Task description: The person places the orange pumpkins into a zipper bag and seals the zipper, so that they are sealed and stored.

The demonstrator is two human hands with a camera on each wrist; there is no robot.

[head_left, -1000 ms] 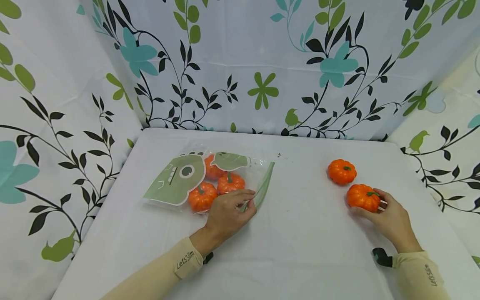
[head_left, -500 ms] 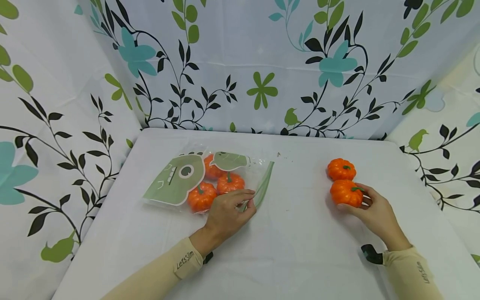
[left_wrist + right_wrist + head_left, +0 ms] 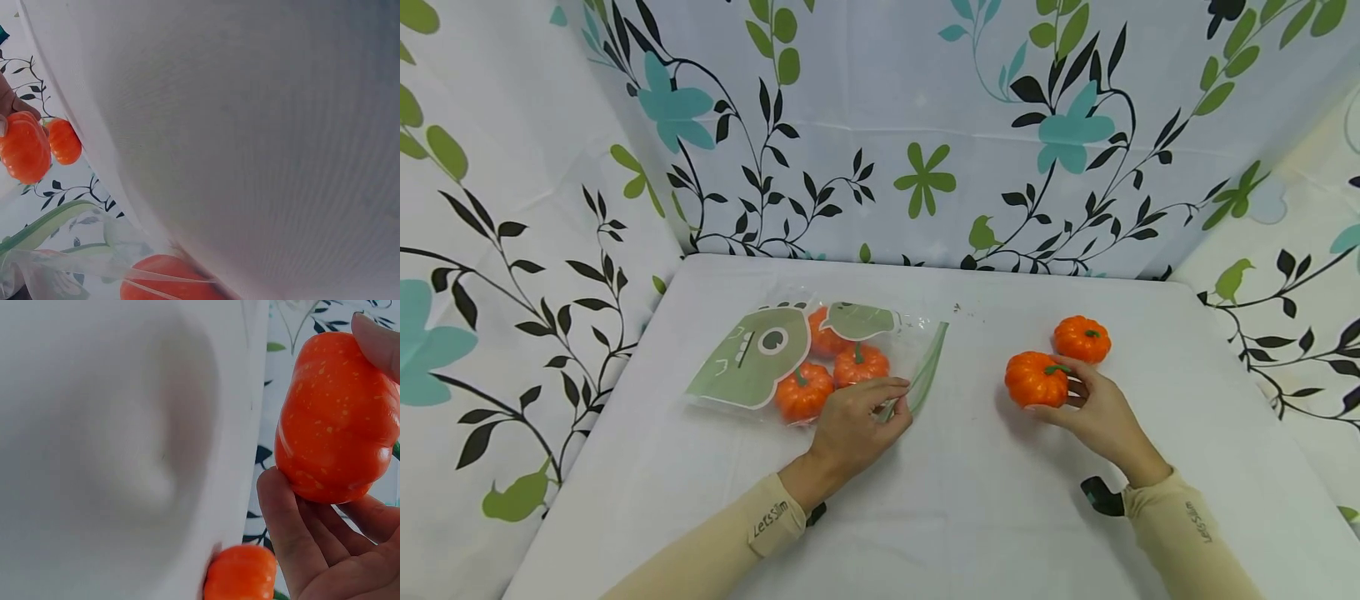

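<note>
In the head view my left hand (image 3: 859, 427) pinches the green zip edge (image 3: 929, 372) of a clear plastic bag printed with a green dinosaur (image 3: 752, 358). Inside the bag lie several small orange pumpkins, one of them a pumpkin (image 3: 805, 394) beside my wrist. My right hand (image 3: 1103, 415) grips another orange pumpkin (image 3: 1034, 379) with a green stem, held above the table between thumb and fingers. The right wrist view shows this speckled pumpkin (image 3: 337, 419) up close. Behind the right hand a loose pumpkin (image 3: 1082, 339) sits on the table.
A white cloth covers the table (image 3: 977, 500). Around its back and sides hangs a curtain (image 3: 850, 133) with leaf and flower prints. Small dark specks (image 3: 957, 309) show near the bag's far right side.
My right hand has carried its pumpkin leftward, from beside the loose pumpkin toward the bag. My left hand and the bag stay where they were.
</note>
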